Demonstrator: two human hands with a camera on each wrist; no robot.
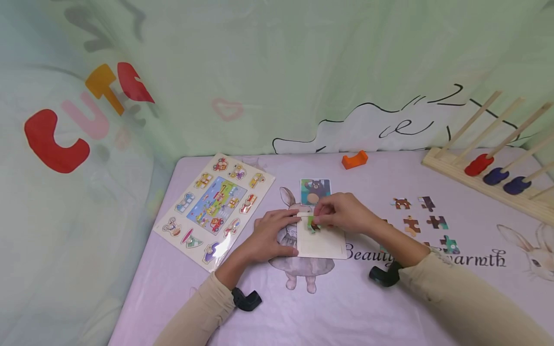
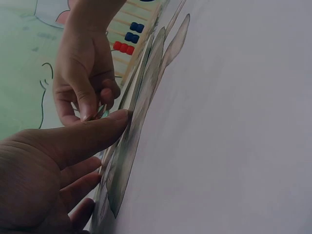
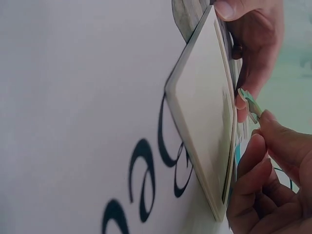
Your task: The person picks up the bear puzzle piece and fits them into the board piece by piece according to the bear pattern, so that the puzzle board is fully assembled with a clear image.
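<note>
A pale wooden puzzle tray (image 1: 322, 246) with a raised rim lies in front of me on the table. My right hand (image 1: 346, 213) pinches a green and brown jigsaw piece (image 1: 313, 225) between thumb and fingertips, over the tray's upper left part. In the right wrist view the piece (image 3: 251, 105) is tilted, its edge toward the camera. My left hand (image 1: 271, 235) rests at the tray's left side, fingers extended, with fingertips at the upper left corner and thumb at the lower left edge. Just beyond the tray lies a bear picture card (image 1: 315, 191), partly behind my right hand.
Several loose jigsaw pieces (image 1: 411, 224) lie on the right, some hidden under my right forearm. A vehicle puzzle board (image 1: 218, 206) is on the left. An orange block (image 1: 355, 159) sits at the back, and a wooden bead rack (image 1: 489, 185) stands at the far right.
</note>
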